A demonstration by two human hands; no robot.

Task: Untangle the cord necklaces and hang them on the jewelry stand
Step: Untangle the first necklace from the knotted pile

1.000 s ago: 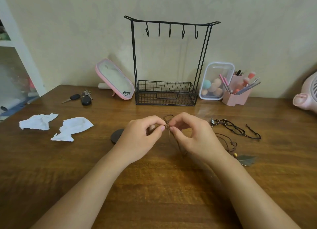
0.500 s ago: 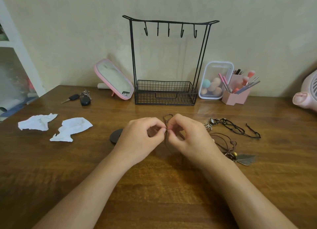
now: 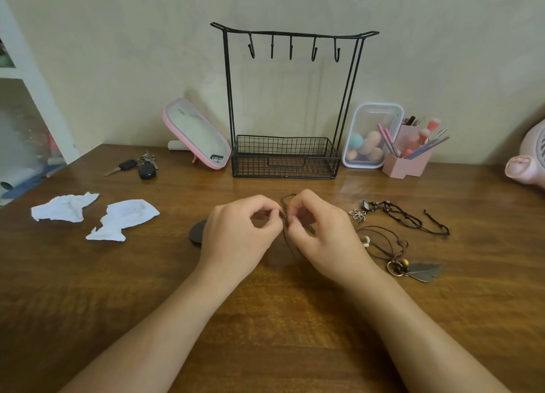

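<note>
Both hands meet mid-counter. Your left hand and right hand each pinch the thin brown cord necklace between thumb and forefinger. The left fingers and right fingers almost touch at one spot, other fingers curled in. Likely a knot there, but it is too fine to make out.

The cord's long axis runs away from you. A small loop stands just past the fingertips, toward the jewelry stand; the rest trails back toward you under the right hand. My read is that the useful pull is sideways, across that axis. Neither hand is nearer: the pinch sits between them.

The stand is straight ahead at the back of the counter, against the wall, well apart from your hands. The hooks are all bare and nothing is hung yet, so judge the task early.

Two more lie right of your right hand: a black cord necklace farther back, and a leaf-pendant necklace near your wrist. The right hand is nearer to both.

Left of your left hand:
- a dark oval object, partly hidden
- crumpled tissues beyond it

Back row:
- keys
- pink mirror
- clear box of sponges
- pink brush holder
</note>
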